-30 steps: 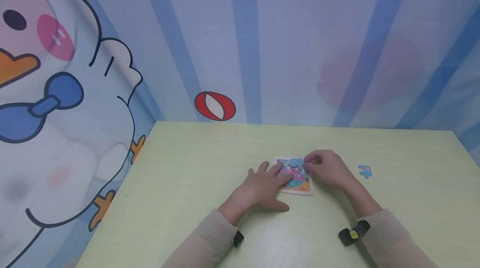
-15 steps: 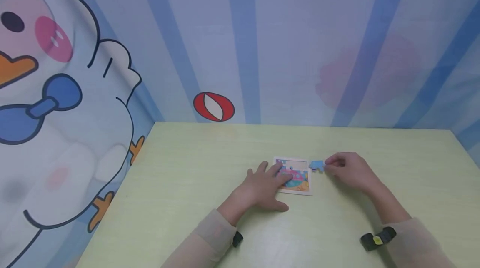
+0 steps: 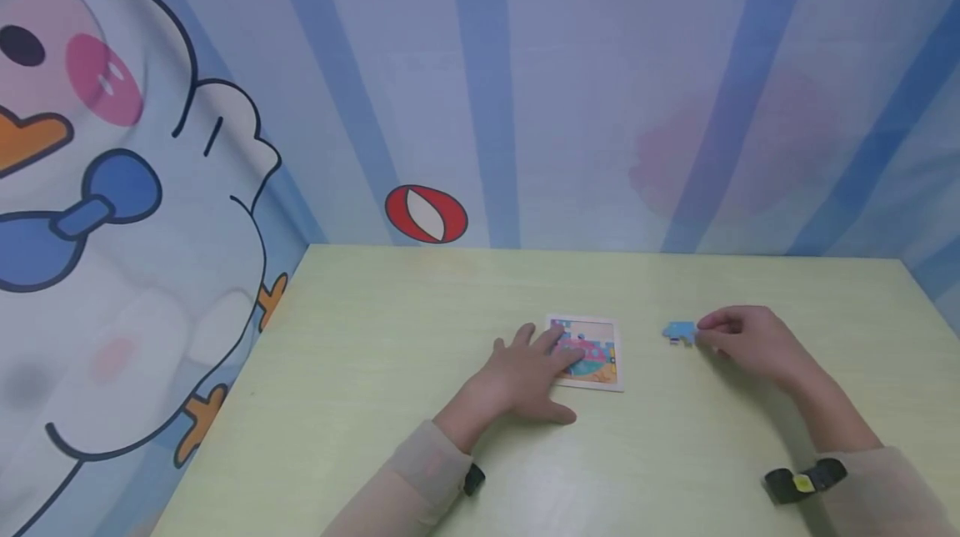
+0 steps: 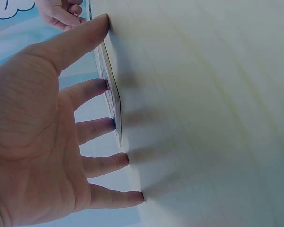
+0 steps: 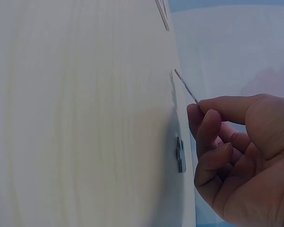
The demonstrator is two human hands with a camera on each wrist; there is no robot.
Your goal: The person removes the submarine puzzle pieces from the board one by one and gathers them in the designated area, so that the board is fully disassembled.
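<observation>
A small square jigsaw puzzle point(image 3: 600, 370) in a pale frame lies on the table, its upper strip showing bare backing. My left hand point(image 3: 517, 378) rests on its left side with fingers spread; in the left wrist view two fingertips touch the puzzle and two others the table. To the right of the frame, my right hand point(image 3: 757, 345) pinches a light-blue jigsaw piece point(image 3: 678, 332) between thumb and finger, held just above the tabletop in the right wrist view. Another loose jigsaw piece point(image 5: 180, 155) lies on the table beneath that hand, hidden by it in the head view.
The pale yellow table point(image 3: 420, 328) ends at the back against a blue striped cloth backdrop point(image 3: 570, 103). A large cartoon bird point(image 3: 150, 270) is printed on the left side of it. Dark bands with cameras sit on both wrists.
My right hand has drawn the blue piece rightward out of the puzzle's upper part, baring the backing there. It now covers the loose piece on the right. My left hand has stayed put.
</observation>
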